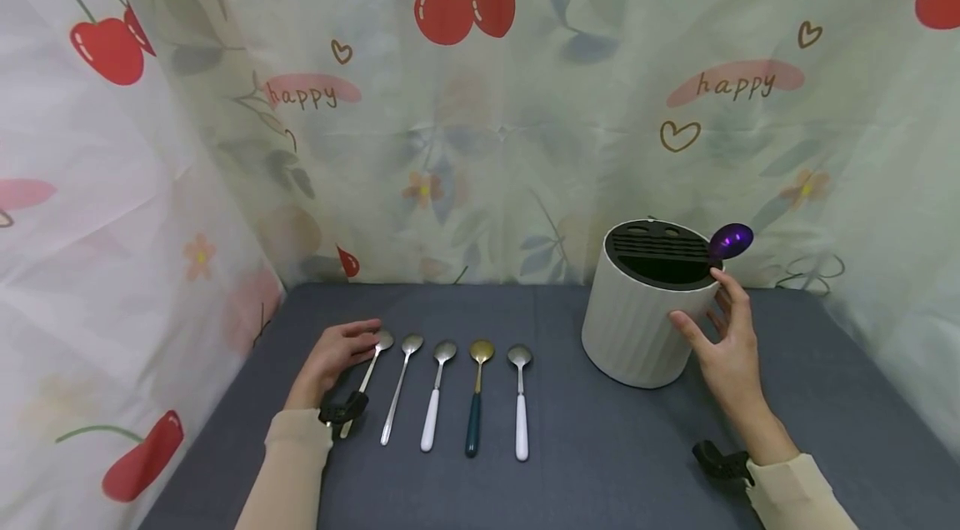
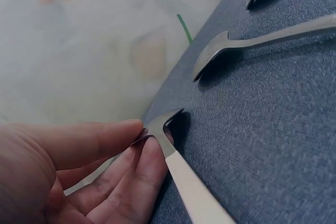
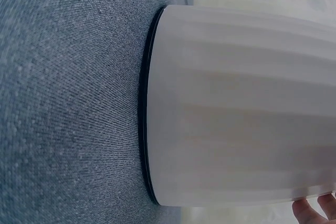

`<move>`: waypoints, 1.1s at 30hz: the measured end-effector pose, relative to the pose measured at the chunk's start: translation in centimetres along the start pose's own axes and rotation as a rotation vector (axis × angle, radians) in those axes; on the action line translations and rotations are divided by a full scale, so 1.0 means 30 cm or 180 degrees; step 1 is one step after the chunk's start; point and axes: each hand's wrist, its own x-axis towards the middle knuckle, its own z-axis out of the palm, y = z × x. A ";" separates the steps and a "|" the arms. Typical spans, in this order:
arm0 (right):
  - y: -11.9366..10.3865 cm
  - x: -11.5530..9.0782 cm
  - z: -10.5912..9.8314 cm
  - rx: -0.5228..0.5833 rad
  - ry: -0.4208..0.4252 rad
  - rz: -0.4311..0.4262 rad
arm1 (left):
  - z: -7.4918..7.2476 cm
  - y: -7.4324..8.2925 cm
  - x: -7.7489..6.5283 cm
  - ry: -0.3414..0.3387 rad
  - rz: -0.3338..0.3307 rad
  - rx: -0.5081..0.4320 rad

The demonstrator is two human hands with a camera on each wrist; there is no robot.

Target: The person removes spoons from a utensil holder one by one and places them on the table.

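My left hand (image 1: 333,359) pinches the bowl of the leftmost spoon (image 2: 195,190), a silver one with a cream handle, between thumb and fingers. That spoon lies at the left end of a row. Beside it lies an all-silver spoon (image 1: 396,403). On the right side of the table stands a ribbed white utensil holder (image 1: 637,338) with a black slotted top. A purple spoon (image 1: 731,241) pokes up from its right rim. My right hand (image 1: 731,355) rests against the holder's right side, fingers loosely bent, index fingertip at the rim below the purple spoon.
Further along the row lie a white-handled spoon (image 1: 431,422), a gold spoon with a dark green handle (image 1: 473,426) and another white-handled spoon (image 1: 521,426). Patterned curtains (image 1: 510,180) rise behind and beside the grey table (image 1: 600,463).
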 end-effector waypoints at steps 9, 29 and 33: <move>0.004 0.000 -0.001 -0.0035 -0.0016 0.0027 | 0.005 -0.001 -0.009 0.0148 -0.0029 0.0119; 0.009 -0.001 0.003 -0.0046 0.0008 0.0028 | 0.000 0.027 -0.014 0.0374 -0.0062 0.0622; 0.010 0.000 0.002 -0.0048 0.0006 0.0013 | -0.001 0.041 -0.016 0.0414 0.0063 0.0543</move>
